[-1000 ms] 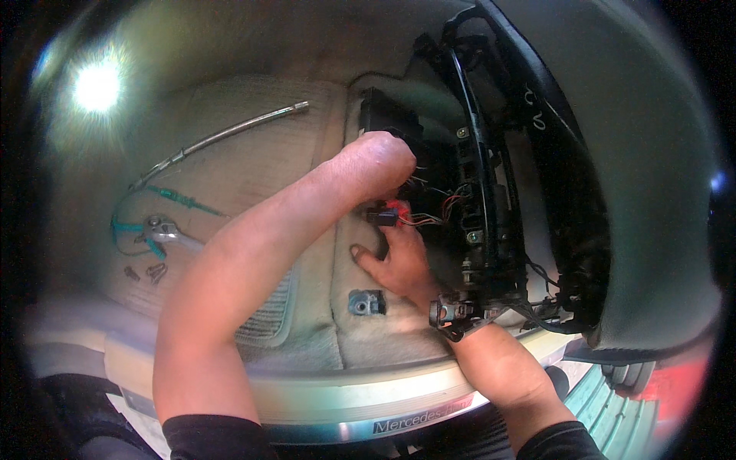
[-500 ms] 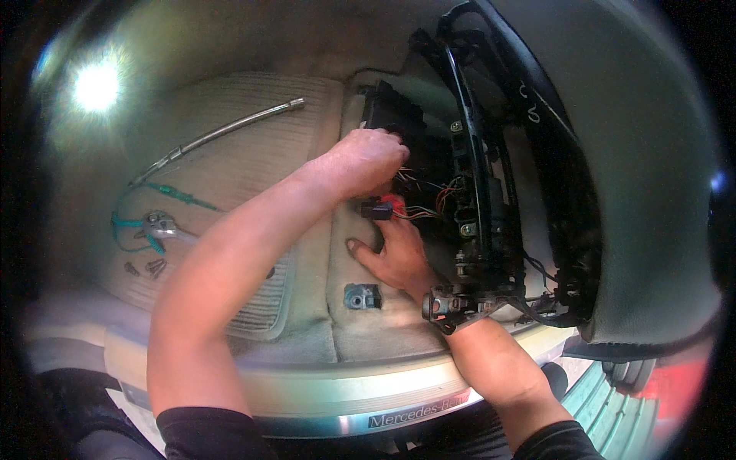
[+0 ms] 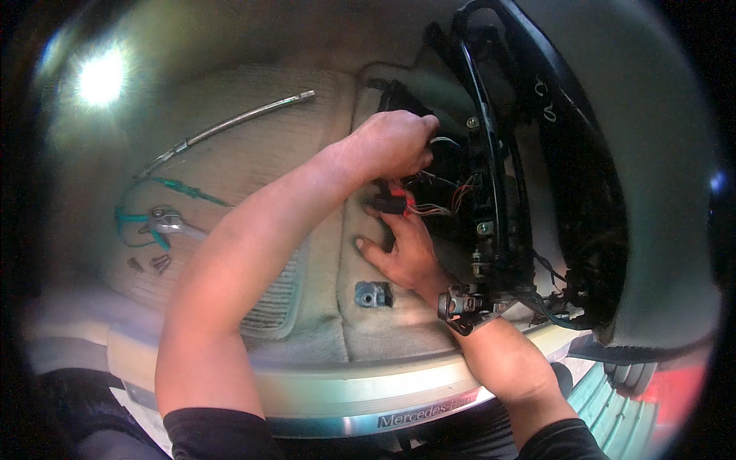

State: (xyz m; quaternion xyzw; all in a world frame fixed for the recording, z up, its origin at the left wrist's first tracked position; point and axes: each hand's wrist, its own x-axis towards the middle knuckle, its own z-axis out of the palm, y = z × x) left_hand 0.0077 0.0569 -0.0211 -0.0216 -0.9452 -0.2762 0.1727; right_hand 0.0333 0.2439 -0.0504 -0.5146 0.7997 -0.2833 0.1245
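Observation:
My left hand (image 3: 396, 142) has its fingers curled among the dark wiring and black housing (image 3: 399, 96) in the floor recess; whatever they grip is hidden. My right hand (image 3: 406, 253) lies lower, thumb spread on the carpet side, its other fingers partly under a black connector (image 3: 389, 205) with red part (image 3: 408, 201) and several thin wires (image 3: 433, 208). My right forearm passes beneath a metal bracket (image 3: 462, 305) on the black seat frame (image 3: 498, 192). Just left of that bracket, a small metal mount (image 3: 373, 294) shows in the carpet.
On the ribbed mat to the left lie a bent metal tube (image 3: 230, 124), a teal probe with cord (image 3: 184, 190), a ratchet wrench (image 3: 172, 221) and several small bolts (image 3: 159, 264). A grey seat (image 3: 652, 192) stands at right; the metal door sill (image 3: 353, 399) runs along the bottom.
My left hand has moved a little toward the back, away from the connector, its fingers still curled. My right hand stays beside the connector. The whole view has shifted slightly.

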